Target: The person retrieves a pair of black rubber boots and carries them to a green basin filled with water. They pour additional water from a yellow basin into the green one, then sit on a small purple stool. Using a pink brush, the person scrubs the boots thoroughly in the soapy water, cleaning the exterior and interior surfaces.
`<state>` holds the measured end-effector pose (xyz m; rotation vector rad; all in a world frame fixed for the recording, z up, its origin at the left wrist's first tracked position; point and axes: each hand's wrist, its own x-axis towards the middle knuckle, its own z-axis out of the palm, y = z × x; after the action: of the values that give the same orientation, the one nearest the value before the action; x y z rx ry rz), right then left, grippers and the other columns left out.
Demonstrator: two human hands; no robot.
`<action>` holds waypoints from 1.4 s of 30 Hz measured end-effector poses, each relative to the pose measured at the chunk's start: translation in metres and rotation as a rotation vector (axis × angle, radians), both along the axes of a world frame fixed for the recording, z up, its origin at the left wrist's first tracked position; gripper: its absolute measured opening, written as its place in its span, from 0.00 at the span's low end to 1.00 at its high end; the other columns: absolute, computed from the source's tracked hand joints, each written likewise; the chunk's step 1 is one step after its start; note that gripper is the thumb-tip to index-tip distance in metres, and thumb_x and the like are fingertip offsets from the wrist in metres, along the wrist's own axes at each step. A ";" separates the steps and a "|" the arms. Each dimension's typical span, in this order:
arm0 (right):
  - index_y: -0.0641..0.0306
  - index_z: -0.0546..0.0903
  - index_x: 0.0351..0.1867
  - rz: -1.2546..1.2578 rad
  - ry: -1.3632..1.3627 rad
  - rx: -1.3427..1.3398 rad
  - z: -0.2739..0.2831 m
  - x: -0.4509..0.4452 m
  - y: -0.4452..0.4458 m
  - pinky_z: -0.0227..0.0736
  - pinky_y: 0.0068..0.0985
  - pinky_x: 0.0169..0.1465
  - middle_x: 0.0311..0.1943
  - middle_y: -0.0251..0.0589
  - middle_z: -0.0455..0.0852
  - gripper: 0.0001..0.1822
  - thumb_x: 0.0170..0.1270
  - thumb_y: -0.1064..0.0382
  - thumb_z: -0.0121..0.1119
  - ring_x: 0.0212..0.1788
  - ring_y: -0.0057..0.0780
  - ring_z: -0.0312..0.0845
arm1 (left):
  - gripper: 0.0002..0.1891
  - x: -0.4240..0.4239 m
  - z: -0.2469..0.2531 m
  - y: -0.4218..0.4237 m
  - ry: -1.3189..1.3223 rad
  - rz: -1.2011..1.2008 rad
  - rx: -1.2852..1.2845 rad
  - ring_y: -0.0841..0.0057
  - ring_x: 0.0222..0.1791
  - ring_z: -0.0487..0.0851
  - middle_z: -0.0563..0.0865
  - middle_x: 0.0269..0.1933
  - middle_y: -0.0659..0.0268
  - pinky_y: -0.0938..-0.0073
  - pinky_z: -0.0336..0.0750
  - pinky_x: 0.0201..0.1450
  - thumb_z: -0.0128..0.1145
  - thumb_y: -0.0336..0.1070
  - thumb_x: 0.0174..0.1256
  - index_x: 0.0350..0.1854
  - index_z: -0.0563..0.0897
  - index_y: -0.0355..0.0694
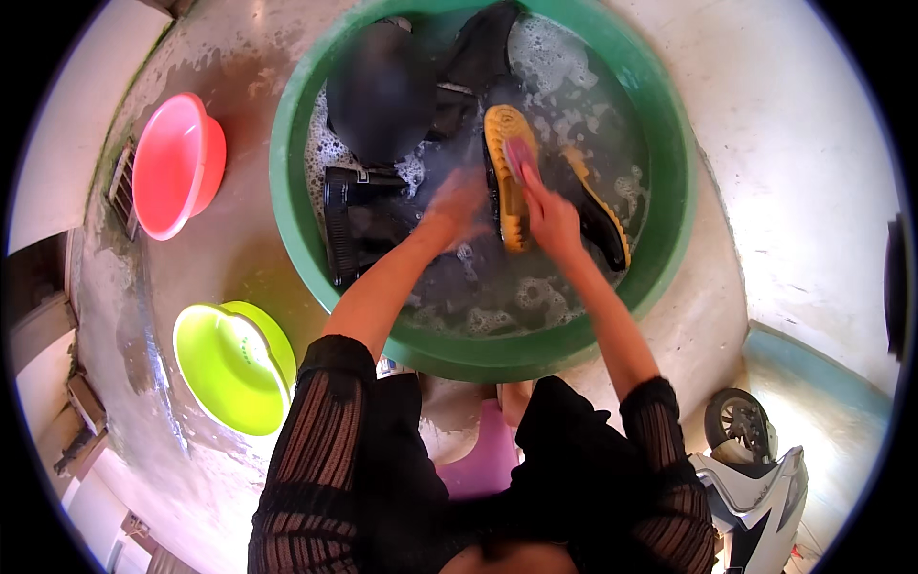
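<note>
A large green plastic tub (305,247) of cloudy, sudsy water stands before me. In it a black boot lies on its side, its ridged yellow sole (513,208) turned up toward me. My right hand (552,212) grips a pink scrub brush (518,154) against this sole. Just left of the sole is my left hand (459,204), smeared by motion; whether it holds the boot cannot be made out. A second boot (602,226) with a yellow sole edge lies partly under water at the right. A black ribbed boot shaft (341,226) rests at the left.
More dark items, one a blurred dark shape (384,93), fill the tub's far left. On the wet concrete floor at left are a pink basin (168,168) and a lime-green basin (229,373). A pink stool (480,459) is below me; a motorbike (753,481) stands right.
</note>
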<state>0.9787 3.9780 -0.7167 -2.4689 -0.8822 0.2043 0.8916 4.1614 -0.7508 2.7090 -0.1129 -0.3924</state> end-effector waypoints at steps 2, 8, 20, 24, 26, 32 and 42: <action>0.40 0.72 0.63 -0.039 0.093 -0.037 0.007 -0.039 -0.033 0.69 0.40 0.30 0.25 0.53 0.81 0.26 0.63 0.65 0.56 0.27 0.52 0.77 | 0.32 0.005 -0.004 -0.004 0.042 -0.009 0.048 0.58 0.70 0.58 0.69 0.63 0.52 0.61 0.48 0.73 0.58 0.46 0.57 0.63 0.69 0.35; 0.36 0.68 0.66 -0.106 -0.027 0.165 -0.028 -0.026 -0.038 0.73 0.44 0.35 0.29 0.54 0.83 0.26 0.65 0.58 0.54 0.32 0.53 0.80 | 0.30 -0.006 -0.012 -0.025 0.129 0.353 -0.424 0.56 0.70 0.58 0.65 0.67 0.50 0.64 0.55 0.72 0.56 0.40 0.56 0.63 0.70 0.34; 0.60 0.39 0.73 -0.289 0.305 -0.213 0.004 -0.043 0.025 0.70 0.44 0.53 0.58 0.66 0.67 0.66 0.42 0.37 0.71 0.54 0.60 0.72 | 0.34 -0.048 -0.027 0.005 -0.191 -0.074 0.133 0.65 0.75 0.49 0.57 0.73 0.62 0.64 0.45 0.75 0.57 0.43 0.58 0.69 0.64 0.44; 0.61 0.39 0.72 -0.315 0.245 -0.205 0.006 -0.035 0.020 0.69 0.43 0.56 0.58 0.63 0.68 0.67 0.39 0.44 0.75 0.55 0.57 0.71 | 0.36 -0.088 0.024 0.053 -0.020 -0.038 0.312 0.68 0.76 0.41 0.52 0.76 0.69 0.49 0.37 0.74 0.60 0.47 0.57 0.70 0.63 0.62; 0.61 0.40 0.72 -0.294 0.235 -0.117 -0.005 -0.031 0.012 0.68 0.43 0.57 0.60 0.62 0.67 0.66 0.39 0.45 0.75 0.57 0.56 0.70 | 0.37 -0.098 0.039 0.063 -0.003 0.225 0.390 0.61 0.76 0.37 0.47 0.76 0.68 0.34 0.33 0.69 0.62 0.52 0.54 0.69 0.61 0.73; 0.58 0.44 0.72 -0.261 0.186 0.131 -0.027 -0.010 0.009 0.65 0.41 0.60 0.63 0.56 0.69 0.64 0.37 0.46 0.75 0.62 0.53 0.68 | 0.37 -0.078 0.008 0.089 0.020 0.353 0.198 0.52 0.75 0.38 0.43 0.76 0.58 0.34 0.37 0.69 0.63 0.53 0.53 0.68 0.63 0.72; 0.58 0.62 0.64 -0.402 0.050 0.049 0.090 0.013 -0.029 0.72 0.30 0.51 0.46 0.49 0.82 0.48 0.40 0.51 0.77 0.47 0.37 0.80 | 0.38 -0.081 -0.058 0.080 -0.294 0.843 -0.285 0.47 0.66 0.62 0.67 0.65 0.44 0.57 0.62 0.66 0.61 0.41 0.56 0.69 0.59 0.43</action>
<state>0.9913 3.9491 -0.6269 -2.5200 -0.3515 0.1005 0.8102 4.2409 -0.8092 2.2485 0.7980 0.2546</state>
